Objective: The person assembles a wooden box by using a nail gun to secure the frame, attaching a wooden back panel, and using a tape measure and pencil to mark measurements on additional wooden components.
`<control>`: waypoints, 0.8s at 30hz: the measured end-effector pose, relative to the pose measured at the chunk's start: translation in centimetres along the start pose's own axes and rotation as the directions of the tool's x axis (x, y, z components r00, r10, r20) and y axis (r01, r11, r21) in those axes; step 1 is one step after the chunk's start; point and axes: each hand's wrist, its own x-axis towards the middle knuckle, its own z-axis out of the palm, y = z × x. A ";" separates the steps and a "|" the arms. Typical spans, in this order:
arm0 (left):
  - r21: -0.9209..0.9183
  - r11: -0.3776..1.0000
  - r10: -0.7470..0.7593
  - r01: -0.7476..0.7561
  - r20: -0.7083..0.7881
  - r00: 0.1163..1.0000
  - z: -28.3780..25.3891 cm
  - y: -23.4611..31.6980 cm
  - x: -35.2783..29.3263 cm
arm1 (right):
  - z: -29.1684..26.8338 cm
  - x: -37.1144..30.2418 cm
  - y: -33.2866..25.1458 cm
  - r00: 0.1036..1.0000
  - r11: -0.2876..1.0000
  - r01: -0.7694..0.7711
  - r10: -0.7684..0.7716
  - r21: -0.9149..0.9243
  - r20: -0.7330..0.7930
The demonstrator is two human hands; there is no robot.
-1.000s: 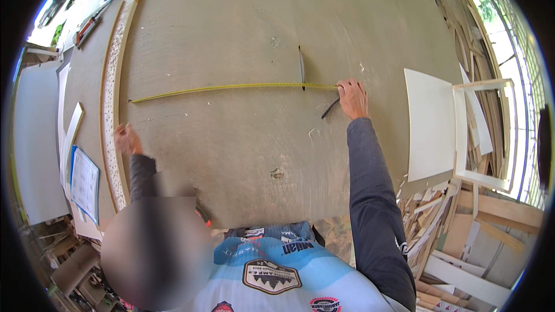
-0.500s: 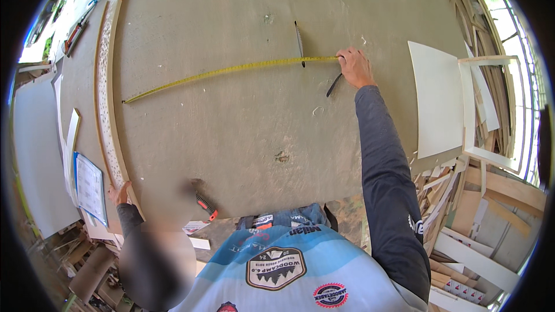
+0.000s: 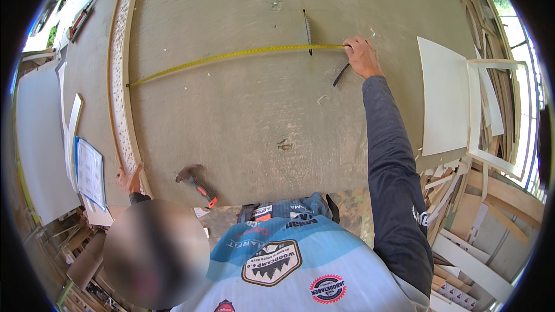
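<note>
My left hand (image 3: 130, 179) is closed round the near end of a long, narrow wooden panel (image 3: 121, 40) with raised edge strips and a pale speckled middle. Out to the right, my right hand (image 3: 363, 58) is closed on a tape measure whose case is hidden in my grip. Its black strap (image 3: 341, 75) hangs below my fingers. The yellow tape blade (image 3: 237, 54) runs leftward across the tabletop, and its end meets the panel's right edge. Beneath the tape, a toothed saw blade (image 3: 308, 29) stands in a slot. A blurred patch covers most of my left forearm.
A claw hammer (image 3: 198, 186) with a red and black handle lies near the table's front edge. White sheet (image 3: 445, 98) and a pale wooden frame (image 3: 475, 115) sit at the right. Papers on a blue clipboard (image 3: 91, 173) lie left. Timber offcuts (image 3: 491, 214) pile up beyond the right side.
The panel and my left hand have shifted right, closing the small gap to the tape's end. My right hand stays on the tape measure. The whole view has shifted slightly.
</note>
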 end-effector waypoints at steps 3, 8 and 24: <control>-0.049 0.999 0.010 -0.009 0.022 1.000 -0.2 1.5 -1.4 | 0.1 0.0 0.5 1.000 1.000 0.007 -0.007 0.007 -0.002; -0.029 1.000 -0.007 0.006 -0.024 1.000 0.5 2.6 -3.3 | 0.1 -0.2 0.8 0.997 0.999 0.039 -0.040 -0.024 -0.060; -0.102 0.995 0.001 0.000 0.015 1.000 -0.6 7.2 -8.6 | -0.3 -0.8 4.2 0.994 0.997 -0.073 0.072 -0.011 -0.083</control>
